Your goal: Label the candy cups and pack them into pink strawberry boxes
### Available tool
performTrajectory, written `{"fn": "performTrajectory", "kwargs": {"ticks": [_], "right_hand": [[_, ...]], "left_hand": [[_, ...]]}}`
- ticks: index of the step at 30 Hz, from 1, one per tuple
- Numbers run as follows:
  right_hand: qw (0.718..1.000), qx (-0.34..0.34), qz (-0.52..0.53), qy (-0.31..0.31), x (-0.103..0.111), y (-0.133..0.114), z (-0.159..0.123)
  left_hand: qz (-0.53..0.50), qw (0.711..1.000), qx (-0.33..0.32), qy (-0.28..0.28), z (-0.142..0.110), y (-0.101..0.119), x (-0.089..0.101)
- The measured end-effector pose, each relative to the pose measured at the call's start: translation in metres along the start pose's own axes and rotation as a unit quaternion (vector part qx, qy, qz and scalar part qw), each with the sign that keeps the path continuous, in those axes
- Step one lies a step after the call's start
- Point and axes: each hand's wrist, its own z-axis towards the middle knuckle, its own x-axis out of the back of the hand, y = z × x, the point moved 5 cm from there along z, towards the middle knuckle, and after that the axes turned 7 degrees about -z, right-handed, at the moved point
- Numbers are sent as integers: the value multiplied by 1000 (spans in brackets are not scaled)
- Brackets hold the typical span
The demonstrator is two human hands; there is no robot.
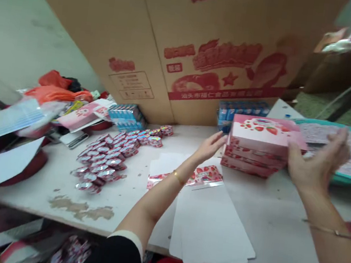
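Observation:
A stack of several pink strawberry-print boxes stands at the right of the white table. On its left side is my left hand, fingers stretched out and at or very near the boxes' edge. My right hand is at the stack's right side, its thumb by the top box and its fingers spread, slightly blurred. Neither hand is wrapped round a box. In front of me lie white card sheets, with a strawberry-print flat card across them, partly hidden by my left forearm.
Many small foil-topped packs lie in rows on the left of the table. A large printed carton rises behind, with blue packs before it. A teal-rimmed basin sits at the right; bags and loose cards crowd the far left.

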Motion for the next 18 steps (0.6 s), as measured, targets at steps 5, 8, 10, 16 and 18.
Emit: {"fn": "performTrajectory", "kwargs": {"ticks": [5, 8, 10, 16, 18], "right_hand": [[930, 111, 215, -276, -34, -103, -97], [880, 117, 147, -436, -87, -120, -158], [853, 103, 83, -505, -116, -112, -183], [798, 86, 24, -596, -132, -100, -205], [792, 80, 22, -605, -128, -103, -205]], "left_hand": [[91, 979, 127, 127, -104, -97, 123], [149, 949, 204, 187, -144, -144, 179], [178, 936, 228, 202, -157, -163, 193], [206, 919, 232, 244, -159, -175, 178], [194, 918, 225, 261, -158, -168, 174]]}}
